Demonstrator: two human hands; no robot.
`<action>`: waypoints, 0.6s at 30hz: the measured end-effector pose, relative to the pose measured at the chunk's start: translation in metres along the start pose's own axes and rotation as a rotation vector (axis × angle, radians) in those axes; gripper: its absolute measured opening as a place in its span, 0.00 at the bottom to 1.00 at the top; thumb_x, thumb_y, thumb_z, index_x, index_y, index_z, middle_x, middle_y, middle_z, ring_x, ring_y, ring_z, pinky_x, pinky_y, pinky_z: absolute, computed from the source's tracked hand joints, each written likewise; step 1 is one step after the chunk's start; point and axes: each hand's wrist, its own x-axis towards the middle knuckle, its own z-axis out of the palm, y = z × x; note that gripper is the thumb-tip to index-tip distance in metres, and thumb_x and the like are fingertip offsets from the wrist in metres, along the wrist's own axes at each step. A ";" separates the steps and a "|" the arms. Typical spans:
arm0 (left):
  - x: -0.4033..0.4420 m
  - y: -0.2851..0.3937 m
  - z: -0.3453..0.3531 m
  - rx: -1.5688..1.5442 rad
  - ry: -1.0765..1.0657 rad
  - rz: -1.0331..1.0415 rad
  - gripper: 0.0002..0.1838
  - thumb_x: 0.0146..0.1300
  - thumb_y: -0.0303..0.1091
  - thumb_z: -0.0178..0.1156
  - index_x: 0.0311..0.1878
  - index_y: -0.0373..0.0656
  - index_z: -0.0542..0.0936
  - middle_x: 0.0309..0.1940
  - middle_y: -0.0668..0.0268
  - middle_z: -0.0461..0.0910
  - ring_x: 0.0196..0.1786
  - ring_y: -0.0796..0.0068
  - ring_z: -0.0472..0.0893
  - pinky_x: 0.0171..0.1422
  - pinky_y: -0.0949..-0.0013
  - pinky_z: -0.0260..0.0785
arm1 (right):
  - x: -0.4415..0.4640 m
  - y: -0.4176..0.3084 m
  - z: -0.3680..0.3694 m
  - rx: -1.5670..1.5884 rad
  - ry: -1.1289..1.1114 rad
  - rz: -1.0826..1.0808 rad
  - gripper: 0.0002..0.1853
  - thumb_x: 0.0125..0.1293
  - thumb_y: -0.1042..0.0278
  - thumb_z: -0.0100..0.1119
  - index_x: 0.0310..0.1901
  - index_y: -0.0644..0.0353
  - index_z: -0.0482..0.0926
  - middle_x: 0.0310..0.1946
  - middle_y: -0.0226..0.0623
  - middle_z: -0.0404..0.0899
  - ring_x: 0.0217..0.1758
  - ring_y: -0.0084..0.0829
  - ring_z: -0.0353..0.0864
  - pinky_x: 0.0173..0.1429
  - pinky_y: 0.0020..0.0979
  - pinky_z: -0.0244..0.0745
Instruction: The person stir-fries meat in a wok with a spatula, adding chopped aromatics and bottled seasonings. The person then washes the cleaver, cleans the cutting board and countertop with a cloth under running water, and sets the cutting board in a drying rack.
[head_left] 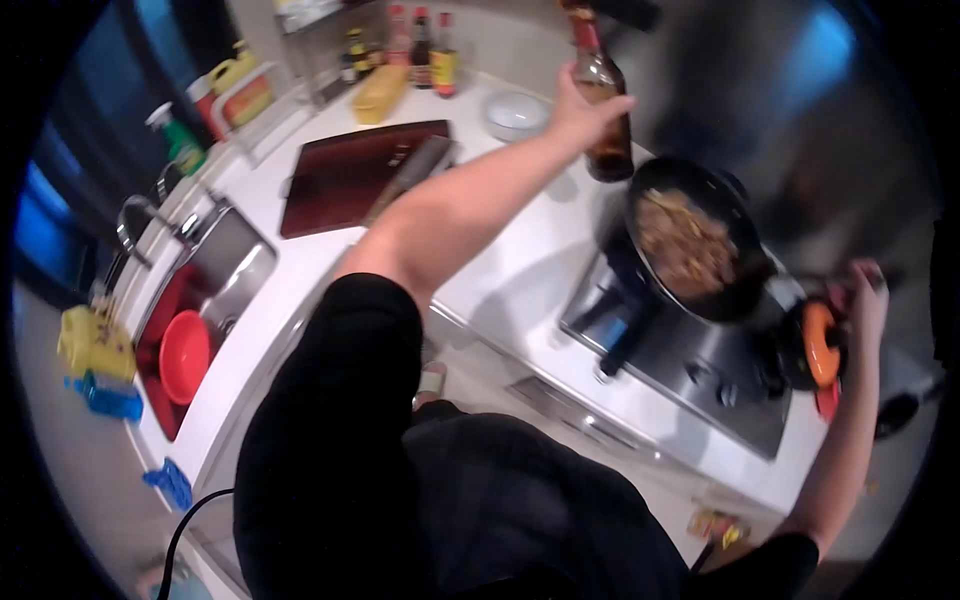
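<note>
Apparently, wok between both hands

White counter: dark board, bowl, stove.

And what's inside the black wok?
The black wok holds browned food, yellowish in places, too blurred to identify. Whatever lies beneath the food is covered, so unseen.

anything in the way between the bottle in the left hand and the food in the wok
Nothing separate that shows. The left hand holds the bottle beside the wok; only the wok's own rim comes between bottle and food. Whether the bottle touches that rim is unclear.
</note>
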 end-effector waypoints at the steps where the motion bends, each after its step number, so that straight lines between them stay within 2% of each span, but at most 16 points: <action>1: 0.008 -0.004 -0.026 0.055 0.039 0.019 0.49 0.39 0.40 0.69 0.59 0.35 0.48 0.53 0.50 0.60 0.58 0.60 0.61 0.61 0.64 0.54 | 0.010 0.015 0.001 -0.030 0.050 -0.106 0.05 0.55 0.67 0.52 0.31 0.58 0.72 0.21 0.29 0.69 0.18 0.19 0.67 0.21 0.19 0.65; 2: 0.016 -0.007 -0.046 0.099 0.065 0.033 0.48 0.39 0.39 0.69 0.59 0.35 0.48 0.53 0.50 0.60 0.57 0.60 0.61 0.61 0.64 0.54 | 0.033 0.050 -0.014 0.033 0.013 -0.040 0.05 0.56 0.66 0.51 0.31 0.57 0.72 0.21 0.27 0.69 0.18 0.19 0.67 0.20 0.19 0.62; 4: 0.029 0.005 -0.106 0.153 0.094 -0.030 0.48 0.40 0.38 0.68 0.59 0.35 0.48 0.53 0.50 0.60 0.57 0.60 0.62 0.61 0.64 0.54 | 0.003 0.036 -0.006 0.145 0.090 0.138 0.05 0.55 0.67 0.51 0.30 0.57 0.73 0.21 0.28 0.70 0.22 0.19 0.68 0.24 0.22 0.65; 5: 0.049 -0.019 -0.137 0.418 0.220 0.095 0.46 0.40 0.36 0.68 0.59 0.35 0.49 0.54 0.50 0.59 0.57 0.60 0.61 0.61 0.64 0.54 | 0.005 0.077 -0.025 0.104 0.119 -0.018 0.04 0.55 0.67 0.52 0.30 0.57 0.73 0.22 0.29 0.70 0.24 0.21 0.69 0.28 0.24 0.66; 6: 0.057 -0.012 -0.172 0.406 0.266 0.062 0.45 0.40 0.36 0.68 0.58 0.35 0.50 0.54 0.49 0.58 0.57 0.60 0.61 0.61 0.64 0.54 | 0.001 0.096 -0.034 0.156 0.158 -0.006 0.04 0.55 0.68 0.52 0.31 0.58 0.72 0.24 0.31 0.71 0.27 0.22 0.71 0.31 0.24 0.68; 7: 0.080 -0.035 -0.215 0.359 0.355 0.136 0.46 0.37 0.38 0.70 0.57 0.36 0.53 0.51 0.52 0.63 0.54 0.62 0.64 0.59 0.66 0.57 | -0.004 0.115 -0.044 0.209 0.198 0.004 0.05 0.56 0.69 0.52 0.32 0.58 0.72 0.27 0.32 0.72 0.30 0.24 0.72 0.34 0.24 0.69; 8: 0.079 -0.008 -0.239 0.538 0.458 0.067 0.44 0.37 0.38 0.70 0.56 0.38 0.55 0.50 0.52 0.64 0.53 0.61 0.65 0.58 0.66 0.58 | -0.012 0.111 -0.055 0.356 0.247 0.187 0.06 0.57 0.69 0.52 0.35 0.61 0.70 0.31 0.33 0.73 0.34 0.26 0.74 0.36 0.22 0.71; 9: 0.094 -0.010 -0.274 0.509 0.525 0.006 0.44 0.37 0.38 0.70 0.56 0.38 0.56 0.49 0.52 0.65 0.52 0.62 0.66 0.56 0.66 0.59 | -0.022 0.118 -0.073 0.095 0.194 0.040 0.06 0.57 0.69 0.52 0.35 0.60 0.70 0.32 0.34 0.74 0.34 0.26 0.74 0.36 0.22 0.71; 10: 0.119 -0.030 -0.321 0.676 0.588 0.119 0.44 0.36 0.37 0.71 0.55 0.38 0.56 0.48 0.53 0.66 0.51 0.63 0.67 0.55 0.66 0.60 | -0.029 0.105 -0.066 0.091 0.183 0.051 0.06 0.56 0.69 0.53 0.34 0.59 0.70 0.29 0.34 0.74 0.31 0.26 0.74 0.33 0.22 0.70; 11: 0.146 -0.057 -0.368 0.769 0.662 0.126 0.43 0.36 0.35 0.71 0.55 0.37 0.57 0.48 0.53 0.66 0.51 0.63 0.67 0.55 0.66 0.60 | -0.037 0.089 -0.058 0.088 0.171 0.062 0.05 0.55 0.70 0.54 0.33 0.58 0.70 0.27 0.33 0.73 0.28 0.25 0.73 0.30 0.22 0.69; 12: 0.153 -0.053 -0.389 0.759 0.697 0.094 0.43 0.31 0.39 0.72 0.54 0.42 0.61 0.49 0.53 0.67 0.51 0.58 0.68 0.55 0.63 0.61 | -0.054 0.051 -0.025 0.339 0.205 0.230 0.04 0.53 0.71 0.55 0.31 0.56 0.71 0.21 0.31 0.72 0.22 0.24 0.72 0.25 0.21 0.68; 13: 0.169 -0.072 -0.422 0.815 0.715 0.141 0.43 0.31 0.38 0.71 0.54 0.41 0.62 0.47 0.53 0.68 0.50 0.59 0.70 0.55 0.65 0.61 | -0.062 0.035 -0.005 0.333 0.239 0.208 0.05 0.53 0.70 0.55 0.32 0.56 0.70 0.20 0.31 0.72 0.19 0.22 0.71 0.21 0.18 0.65; 16: 0.198 -0.111 -0.492 0.874 0.762 0.091 0.41 0.29 0.33 0.71 0.51 0.38 0.63 0.45 0.54 0.70 0.48 0.59 0.71 0.55 0.65 0.62 | -0.065 0.040 -0.019 0.272 0.054 0.301 0.07 0.54 0.67 0.55 0.33 0.56 0.69 0.21 0.32 0.72 0.20 0.22 0.71 0.22 0.19 0.66; 17: 0.202 -0.119 -0.505 0.883 0.789 0.065 0.41 0.29 0.32 0.72 0.51 0.37 0.63 0.45 0.54 0.69 0.48 0.59 0.71 0.54 0.65 0.62 | -0.074 0.024 0.004 0.240 0.298 0.333 0.07 0.54 0.66 0.54 0.33 0.57 0.70 0.21 0.31 0.72 0.20 0.22 0.71 0.23 0.20 0.66; 18: 0.208 -0.131 -0.520 0.911 0.813 0.038 0.40 0.29 0.32 0.72 0.50 0.37 0.63 0.45 0.54 0.69 0.48 0.59 0.71 0.54 0.65 0.62 | -0.072 0.040 -0.003 0.261 0.352 0.352 0.07 0.55 0.64 0.54 0.34 0.56 0.70 0.21 0.31 0.73 0.21 0.22 0.72 0.23 0.20 0.67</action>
